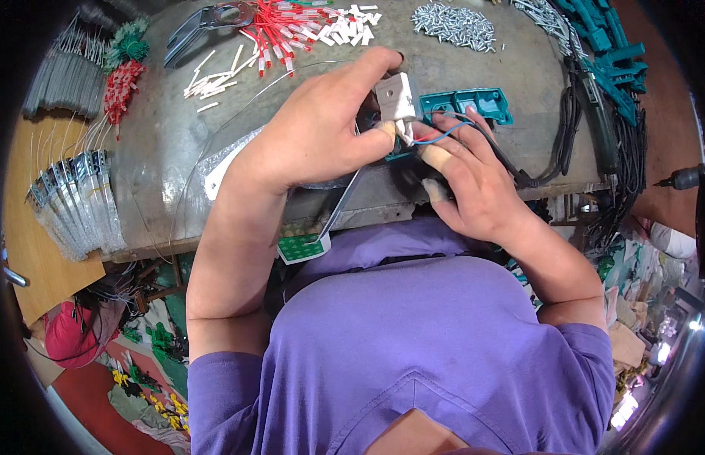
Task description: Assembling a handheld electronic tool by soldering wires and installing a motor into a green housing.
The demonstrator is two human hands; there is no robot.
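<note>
A small silvery-white metal block [396, 97] with a round hole in its face is between the bent fingers and taped thumb of my left hand [322, 121]. White sleeving and thin red and blue wires [442, 137] come out below it. My right hand [474, 171] curls around these wires, its index finger and thumb wrapped in tape. Its farther fingers rest against an open teal plastic housing half [485, 104], which lies partly under the block and hands. A black cable [512, 167] runs off to the right. The exact grip of the right fingertips is partly hidden.
Behind my hands lie a heap of screws [453, 27], red-sleeved wires [280, 30], white tubes [216, 76] and a metal bracket [208, 26]. Wrapped metal strips [79, 201] fan out at left. Teal housings [610, 57] and black cables [629, 159] crowd the right; a driver [682, 179] sticks in there.
</note>
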